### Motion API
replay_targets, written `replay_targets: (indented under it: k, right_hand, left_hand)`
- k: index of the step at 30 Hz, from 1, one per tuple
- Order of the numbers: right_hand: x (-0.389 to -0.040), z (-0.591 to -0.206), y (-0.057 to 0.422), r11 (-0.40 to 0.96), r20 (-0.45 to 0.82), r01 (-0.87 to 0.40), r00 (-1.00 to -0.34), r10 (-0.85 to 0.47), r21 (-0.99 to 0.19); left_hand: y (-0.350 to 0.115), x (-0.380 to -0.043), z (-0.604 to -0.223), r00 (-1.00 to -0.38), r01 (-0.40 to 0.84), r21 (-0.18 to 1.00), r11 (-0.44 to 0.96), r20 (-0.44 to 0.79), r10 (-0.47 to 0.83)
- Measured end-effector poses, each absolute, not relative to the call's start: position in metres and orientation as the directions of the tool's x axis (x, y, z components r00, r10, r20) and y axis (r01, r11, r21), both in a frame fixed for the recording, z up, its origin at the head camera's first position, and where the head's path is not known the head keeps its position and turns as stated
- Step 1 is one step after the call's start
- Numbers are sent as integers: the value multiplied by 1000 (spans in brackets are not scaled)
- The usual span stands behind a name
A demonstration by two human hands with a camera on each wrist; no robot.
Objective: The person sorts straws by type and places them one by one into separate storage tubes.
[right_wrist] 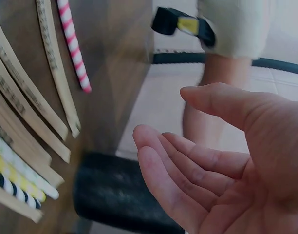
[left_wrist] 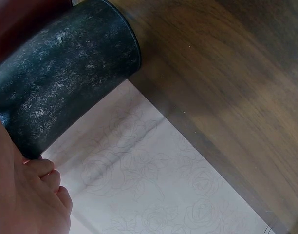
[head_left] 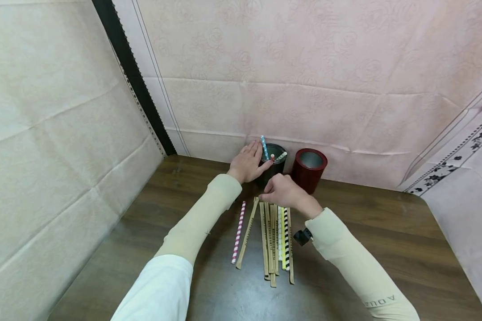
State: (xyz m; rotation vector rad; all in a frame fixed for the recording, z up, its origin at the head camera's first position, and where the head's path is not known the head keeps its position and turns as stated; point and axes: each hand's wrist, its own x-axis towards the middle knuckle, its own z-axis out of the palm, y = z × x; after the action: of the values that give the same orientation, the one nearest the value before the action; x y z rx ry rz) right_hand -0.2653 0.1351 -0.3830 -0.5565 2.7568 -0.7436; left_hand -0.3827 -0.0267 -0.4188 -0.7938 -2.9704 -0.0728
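My left hand (head_left: 247, 161) is at the rim of a dark green-black cup (left_wrist: 71, 73), its thumb across the front and its fingers at the far left side. A blue dotted straw (head_left: 264, 148) and two other patterned straws stick up out of this cup. In front of it, my right hand (head_left: 284, 191) hovers over the top ends of a row of straws. The right wrist view shows its thumb and fingers apart, with nothing between them. Nearest its fingertips lies a paper-wrapped straw (head_left: 247, 232), set slantwise. A pink-and-white striped straw (head_left: 238, 232) lies left of that.
Several paper-wrapped straws (head_left: 267, 240), a yellow one (head_left: 283, 240) and a black-and-white striped one (head_left: 287, 240) lie side by side on the wooden table (head_left: 353, 254). A dark red cup (head_left: 307, 174) stands right of the black one. Behind them rises a cloth-covered wall (head_left: 305, 111).
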Motion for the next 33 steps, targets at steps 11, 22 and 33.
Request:
replay_targets:
  k: [11, 22, 33]
  right_hand:
    - [-262, -424, 109, 759, -120, -285, -896, -428, -586]
    - [-264, -464, 87, 754, -157, -144, -937, -312, -641]
    - [-269, -478, 64, 808, -159, -51, -971, -177, -587]
  left_hand:
    - [-28, -382, -419, -863, 503, 41, 864, 75, 499]
    - [-28, -382, -420, -859, 509, 41, 860, 85, 504]
    - [-27, -384, -420, -859, 510, 38, 859, 82, 506]
